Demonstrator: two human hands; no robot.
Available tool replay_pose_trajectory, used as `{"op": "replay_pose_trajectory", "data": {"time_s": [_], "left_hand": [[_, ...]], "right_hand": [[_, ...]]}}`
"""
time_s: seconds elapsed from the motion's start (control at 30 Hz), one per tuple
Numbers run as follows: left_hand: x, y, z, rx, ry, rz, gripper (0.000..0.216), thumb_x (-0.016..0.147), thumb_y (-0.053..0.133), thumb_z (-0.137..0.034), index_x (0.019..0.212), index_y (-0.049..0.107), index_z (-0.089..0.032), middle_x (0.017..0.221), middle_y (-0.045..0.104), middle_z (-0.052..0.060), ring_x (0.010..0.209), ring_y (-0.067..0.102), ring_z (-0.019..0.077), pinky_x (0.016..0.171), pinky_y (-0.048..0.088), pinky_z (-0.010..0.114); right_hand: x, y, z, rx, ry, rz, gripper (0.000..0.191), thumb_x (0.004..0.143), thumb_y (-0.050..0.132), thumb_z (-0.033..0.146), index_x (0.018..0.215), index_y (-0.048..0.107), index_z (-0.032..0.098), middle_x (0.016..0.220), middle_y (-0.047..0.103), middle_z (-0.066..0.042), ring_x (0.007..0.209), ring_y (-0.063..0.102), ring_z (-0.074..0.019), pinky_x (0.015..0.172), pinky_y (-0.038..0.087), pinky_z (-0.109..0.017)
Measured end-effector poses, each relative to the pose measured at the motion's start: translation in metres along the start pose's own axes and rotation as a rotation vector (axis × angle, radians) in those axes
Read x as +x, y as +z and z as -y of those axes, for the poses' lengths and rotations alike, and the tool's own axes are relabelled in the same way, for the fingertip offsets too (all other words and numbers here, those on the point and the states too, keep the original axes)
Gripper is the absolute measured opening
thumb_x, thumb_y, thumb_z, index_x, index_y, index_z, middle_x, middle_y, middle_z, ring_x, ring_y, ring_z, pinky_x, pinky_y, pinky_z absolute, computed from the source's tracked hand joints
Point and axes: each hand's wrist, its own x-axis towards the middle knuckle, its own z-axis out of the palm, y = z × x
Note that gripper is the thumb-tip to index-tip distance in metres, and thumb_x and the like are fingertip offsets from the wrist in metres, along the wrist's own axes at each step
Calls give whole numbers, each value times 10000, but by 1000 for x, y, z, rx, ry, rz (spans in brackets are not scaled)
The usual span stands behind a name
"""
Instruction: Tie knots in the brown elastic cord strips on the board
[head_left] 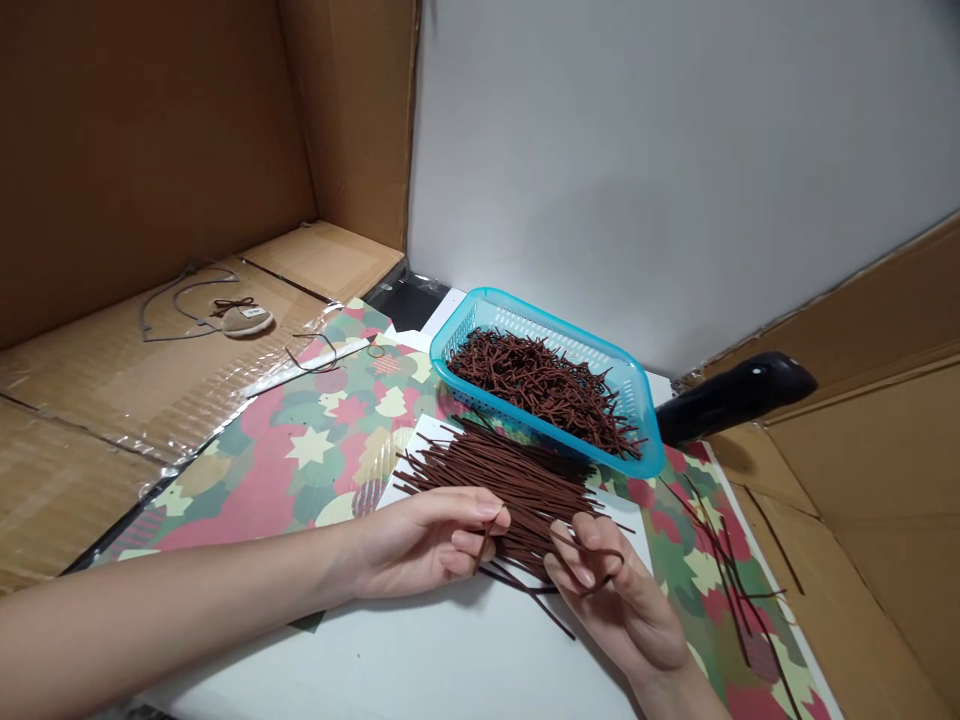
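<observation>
Thin, dark brown suede-like cords are spread across three places. The largest share is a tangled heap of short cords [540, 385] inside a turquoise perforated plastic basket [487, 305]. A smaller, roughly parallel bunch of cords [510, 490] lies nearer, on a white card [411, 462], and loose cords [720, 570] are scattered to the right, on a sheet of glossy leaf-and-star patterned paper [300, 480]. So far, only part of the cord is laid straight, while most remains jumbled in the basket.

The left hand [420, 545] is half closed, pinching a single cord [485, 545] between thumb and fingers at the bunch's near edge. The right hand [611, 590] is also nearly closed, holding a bent cord [600, 565] between its fingertips just beside the bunch.

A smooth black handle [739, 395] lies far right, past the basket. On corrugated cardboard [112, 370] at far left rests a beige pouch with a small bow [244, 320].
</observation>
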Motion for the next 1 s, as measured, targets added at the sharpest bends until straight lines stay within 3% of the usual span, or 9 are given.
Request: {"op": "replay_pose_trajectory", "data": {"time_s": [0.17, 0.4, 0.6, 0.8, 1.0], "left_hand": [[-1, -1, -2, 93, -86, 27, 106, 726, 728, -121, 751, 662, -42, 749, 590, 35, 428, 383, -18, 327, 244, 77], [1, -6, 2, 131, -46, 24, 170, 681, 772, -157, 792, 700, -51, 648, 615, 24, 548, 569, 51, 513, 456, 103], [0, -4, 1, 111, -49, 41, 93, 696, 754, -137, 706, 688, -72, 646, 579, 19, 459, 432, 20, 353, 258, 106], [-3, -4, 3, 80, 3, 61, 162, 680, 777, -159, 786, 687, -77, 667, 514, 5, 479, 315, 17, 407, 199, 139], [0, -5, 10, 130, -30, 47, 156, 653, 801, -185, 689, 668, -111, 730, 610, 39, 432, 295, 0, 399, 117, 147]], "right_hand": [[3, -4, 0, -32, -1, 65, 209, 598, 838, 325, 582, 657, 221, 601, 424, 23, 526, 332, -108, 494, 301, -252], [0, -2, 3, -65, 38, 22, 210, 581, 844, 329, 565, 658, 234, 604, 402, 18, 530, 301, -128, 495, 295, -269], [4, -8, -4, -11, 40, 142, 139, 633, 811, 280, 594, 685, 238, 596, 447, 21, 508, 305, -107, 483, 274, -240], [7, -8, -13, -151, 107, 197, 102, 648, 804, 266, 623, 710, 234, 636, 576, 1, 547, 432, -115, 558, 345, -250], [7, 1, -14, -243, 106, 222, 84, 619, 824, 302, 610, 744, 278, 633, 644, -14, 679, 561, -163, 675, 425, -289]]}}
